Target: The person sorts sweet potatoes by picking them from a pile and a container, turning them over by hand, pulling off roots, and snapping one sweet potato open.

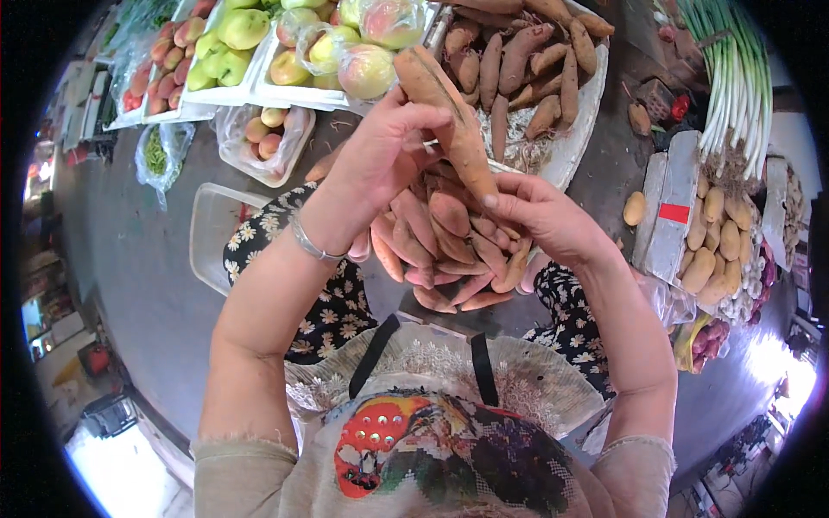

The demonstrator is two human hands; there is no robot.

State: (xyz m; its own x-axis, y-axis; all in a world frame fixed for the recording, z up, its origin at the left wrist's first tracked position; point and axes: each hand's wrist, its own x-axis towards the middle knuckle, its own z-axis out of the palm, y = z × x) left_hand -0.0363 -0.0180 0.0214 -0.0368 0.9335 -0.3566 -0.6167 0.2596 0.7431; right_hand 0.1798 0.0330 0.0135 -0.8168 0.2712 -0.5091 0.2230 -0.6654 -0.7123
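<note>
A long tan sweet potato (463,139) is held slantwise between both hands, with a dark groove along its upper part. My left hand (395,146) grips it around the upper half, the thumb and fingers closing on its side. Lower down, my right hand (541,210) pinches its tapered tip between thumb and fingers. Directly beneath lies a heap of reddish sweet potatoes (447,239) between my knees, partly hidden by the hands. Beyond it stands a white foam box (586,133) holding browner sweet potatoes (518,61).
Trays of apples (243,29) and peaches (171,61) line the far left. Nearer are a bag of green peppers (155,152), a peach basket (265,139) and a clear plastic bin (210,239). Potatoes (719,236) and scallions (735,90) stand at right.
</note>
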